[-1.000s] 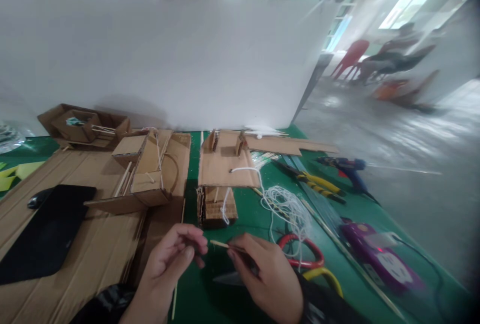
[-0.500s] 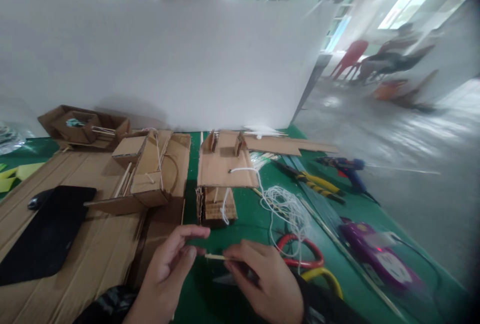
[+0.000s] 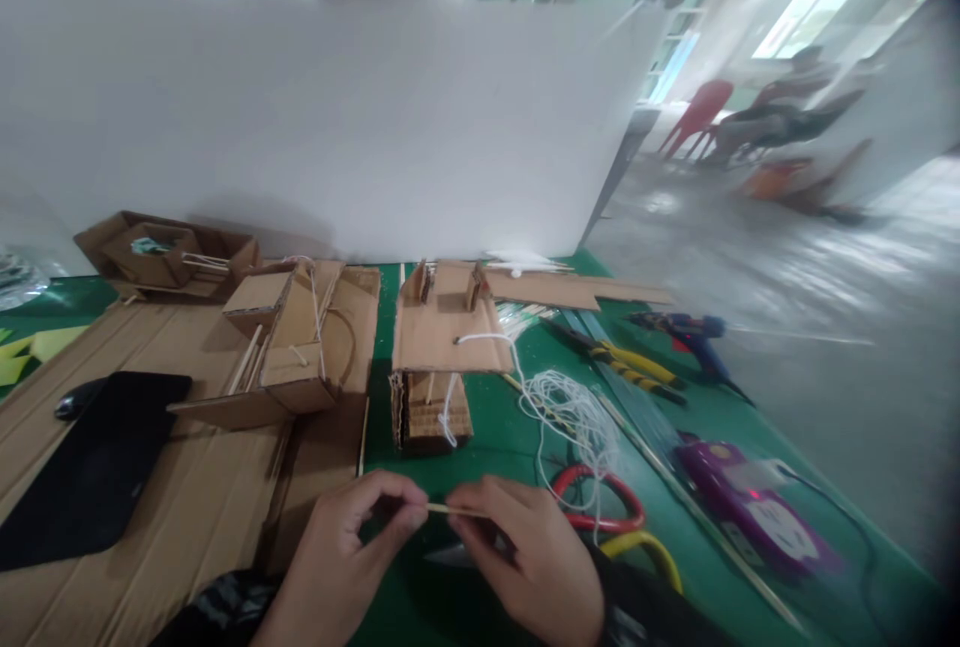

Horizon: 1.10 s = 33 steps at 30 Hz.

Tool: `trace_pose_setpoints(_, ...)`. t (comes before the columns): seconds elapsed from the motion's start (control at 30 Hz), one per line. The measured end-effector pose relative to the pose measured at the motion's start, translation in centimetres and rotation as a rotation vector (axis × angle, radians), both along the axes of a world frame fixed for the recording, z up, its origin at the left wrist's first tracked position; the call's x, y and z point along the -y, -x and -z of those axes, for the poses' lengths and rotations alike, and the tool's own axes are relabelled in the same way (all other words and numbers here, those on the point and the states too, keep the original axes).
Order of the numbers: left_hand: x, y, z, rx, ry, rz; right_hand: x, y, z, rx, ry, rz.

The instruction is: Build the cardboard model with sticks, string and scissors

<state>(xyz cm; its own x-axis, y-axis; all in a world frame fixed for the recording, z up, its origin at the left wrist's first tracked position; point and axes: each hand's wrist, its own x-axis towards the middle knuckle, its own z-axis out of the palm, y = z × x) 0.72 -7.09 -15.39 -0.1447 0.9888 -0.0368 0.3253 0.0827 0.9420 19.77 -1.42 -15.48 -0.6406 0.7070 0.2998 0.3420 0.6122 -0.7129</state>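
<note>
Green tabletop is spreading beneath me, a white board standing at twelve o'clock. Counting from between my hands, a black mat is lying at nine. My left hand is pinching one end of a thin stick, thumb and fingertips closed; the stick is running across to my right hand, whose curled fingers are gripping it and hiding its far end. I'm judging it light, stiff and likely to snap, so fingertip holds near both ends are seeming best. White string is lying loosely at two, a purple power strip sitting at three.
</note>
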Motion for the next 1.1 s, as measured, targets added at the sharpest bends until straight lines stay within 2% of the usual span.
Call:
trace_pose_setpoints(0.2, 0.2, -0.3, -0.1, 0.11, 0.008, 0.014, 0.0, 0.0, -0.1, 0.017, 0.036, -0.016)
trace_pose_setpoints(0.43, 0.4, 0.4, 1.0, 0.313, 0.014, 0.005, 0.1, -0.1, -0.4, -0.005, 0.076, 0.058)
trace_pose_setpoints(0.63, 0.4, 0.8, 1.6, 0.34, 0.04, -0.011, -0.1, -0.2, -0.2, 0.021, 0.086, 0.124)
trace_pose_setpoints(0.8, 0.4, 1.0, 1.9, 0.337, 0.053, 0.019, 0.0, -0.2, -0.2, 0.024, 0.082, 0.104)
trace_pose_setpoints(1.1, 0.4, 0.5, 1.4, 0.388, 0.005, -0.002, -0.2, -0.1, -0.1, 0.054, 0.09, 0.092)
